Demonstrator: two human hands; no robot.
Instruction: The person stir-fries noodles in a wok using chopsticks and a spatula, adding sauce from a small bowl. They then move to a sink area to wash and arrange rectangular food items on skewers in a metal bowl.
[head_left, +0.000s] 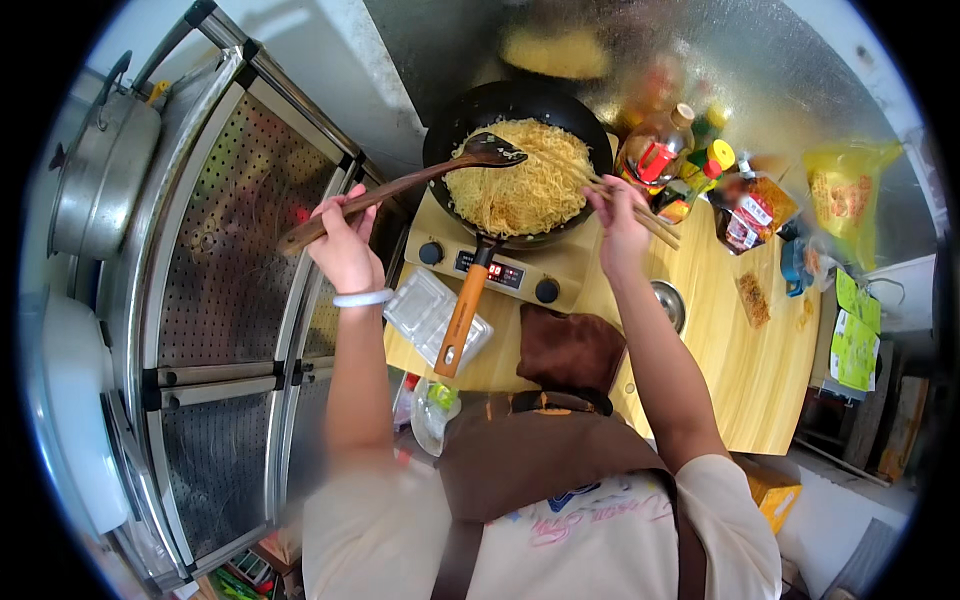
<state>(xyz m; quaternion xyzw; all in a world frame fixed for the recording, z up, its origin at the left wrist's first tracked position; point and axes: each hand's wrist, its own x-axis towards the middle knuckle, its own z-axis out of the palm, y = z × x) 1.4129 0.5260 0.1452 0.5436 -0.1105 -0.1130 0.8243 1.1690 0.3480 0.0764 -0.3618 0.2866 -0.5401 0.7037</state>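
Note:
My left hand (346, 244) grips the handle of a dark wooden spatula (397, 184), whose blade rests over the noodles. Between the fingers of my right hand (622, 217) are wooden chopsticks (652, 221), their tips in the noodles. Thin yellow noodles (517, 191) fill most of a black wok (450, 116), which has an orange-brown wooden handle (463, 315) pointing towards me. Under the wok is an induction cooker (517, 281) with two dark knobs and a lit red display.
A clear plastic container (427, 311) and a brown cloth (566, 349) lie before the cooker. Sauce bottles (660, 146), a sauce pouch (750, 210), a yellow bag (847, 195) and a metal bowl (667, 304) are on the right. A metal cabinet (240, 232) stands left, with a large pot (109, 176) on top.

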